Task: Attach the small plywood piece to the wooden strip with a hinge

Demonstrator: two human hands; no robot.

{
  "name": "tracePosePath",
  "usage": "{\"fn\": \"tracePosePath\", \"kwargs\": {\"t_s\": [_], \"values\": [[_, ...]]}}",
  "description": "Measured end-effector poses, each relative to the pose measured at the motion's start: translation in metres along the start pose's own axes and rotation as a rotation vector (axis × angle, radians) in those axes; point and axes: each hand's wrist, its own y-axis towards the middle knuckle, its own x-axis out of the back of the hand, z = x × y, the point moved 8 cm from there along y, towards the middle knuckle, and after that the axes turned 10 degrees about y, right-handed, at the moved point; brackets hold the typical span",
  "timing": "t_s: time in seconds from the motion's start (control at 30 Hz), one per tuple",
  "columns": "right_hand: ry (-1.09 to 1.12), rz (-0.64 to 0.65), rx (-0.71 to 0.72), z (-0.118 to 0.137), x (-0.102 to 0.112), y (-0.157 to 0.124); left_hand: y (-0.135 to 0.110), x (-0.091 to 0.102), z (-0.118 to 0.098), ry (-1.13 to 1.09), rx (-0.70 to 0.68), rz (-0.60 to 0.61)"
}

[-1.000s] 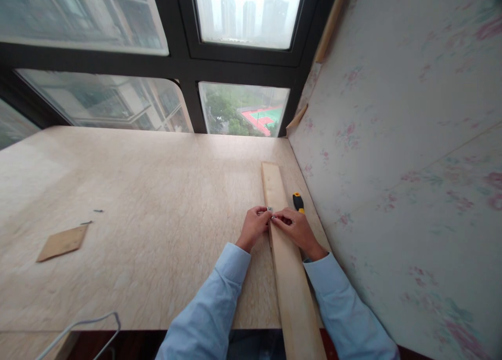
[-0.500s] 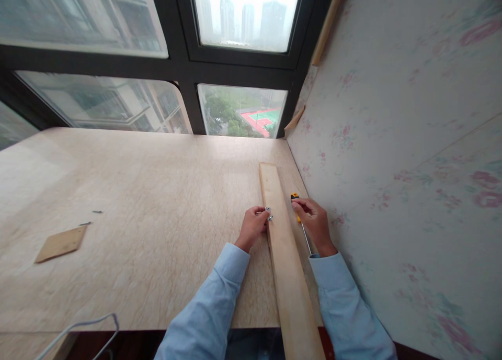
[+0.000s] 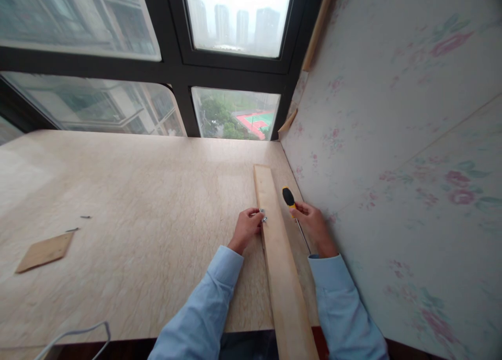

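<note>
Leave the small flat piece of wood [image 3: 45,252] alone, far off to the left. With the left hand [image 3: 247,226] pinched almost closed on the small shiny metal fitting [image 3: 264,220] at the left edge of the long wooden board [image 3: 280,260], press gently to stop any slipping. With the right hand [image 3: 314,223] closed around the handle of the yellow-and-black screwdriver [image 3: 288,197], right of the board, grip firmly and mind the thin shaft [image 3: 303,236], pointing back at the blue sleeve [image 3: 335,289].
</note>
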Motion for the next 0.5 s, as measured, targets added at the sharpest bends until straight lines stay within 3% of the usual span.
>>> {"fn": "tracePosePath", "kwargs": {"t_s": [0.1,0.17,0.37,0.5], "values": [[0.367,0.035,-0.01,0.015,-0.005,-0.005,0.002,0.0,0.001,-0.001,-0.011,0.009],[0.487,0.086,-0.005,0.024,-0.011,-0.009,0.003,0.0,0.002,0.0,-0.02,0.025],[0.563,0.129,-0.032,0.031,-0.017,-0.016,0.003,0.0,0.001,0.022,-0.035,0.032],[0.557,0.089,0.079,0.04,-0.013,-0.019,0.002,-0.001,0.001,0.029,-0.038,0.03]]}}
